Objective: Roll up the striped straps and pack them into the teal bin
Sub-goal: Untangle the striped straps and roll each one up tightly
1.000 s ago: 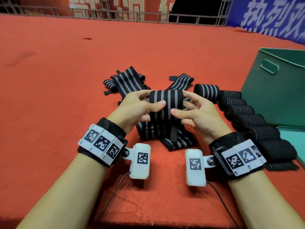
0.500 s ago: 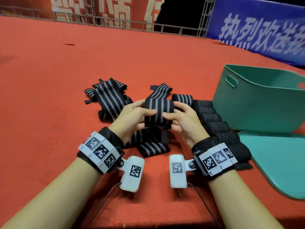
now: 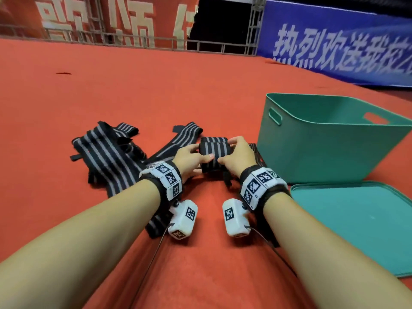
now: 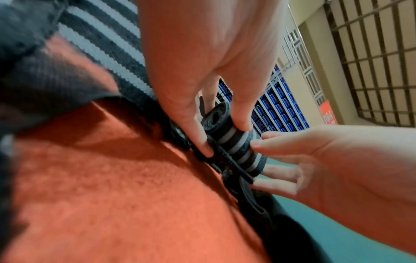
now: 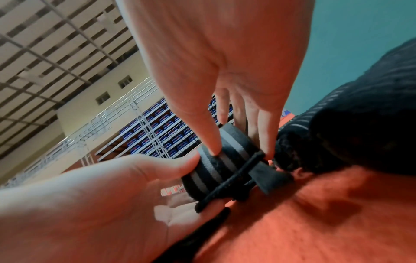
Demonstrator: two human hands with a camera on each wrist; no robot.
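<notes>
Between your fingertips the strap roll (image 3: 211, 155) sits finished, where a second ago a loose tail hung below it; only packing is left for this one. Your left hand (image 3: 191, 160) and right hand (image 3: 237, 158) pinch it from either side, thumbs in front. Just right of your right fingers stands the teal bin (image 3: 334, 152), nearer now. Your left wrist view shows the roll's coiled end and a thin black cord (image 4: 236, 165) across it, hidden from the head view.
</notes>
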